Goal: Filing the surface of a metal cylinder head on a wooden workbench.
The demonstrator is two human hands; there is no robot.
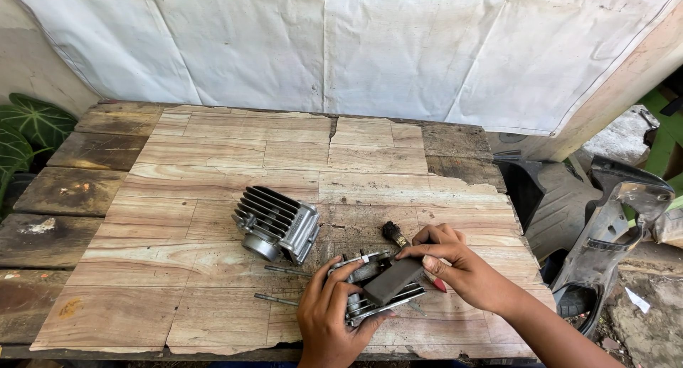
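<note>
Pressing dark block (393, 280), finned engine part (370, 297)

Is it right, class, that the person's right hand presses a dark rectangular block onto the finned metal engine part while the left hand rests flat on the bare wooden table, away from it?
Not quite. In the head view the left hand grips the finned metal engine part, steadying it. The right hand does press the dark rectangular block onto it.
</note>
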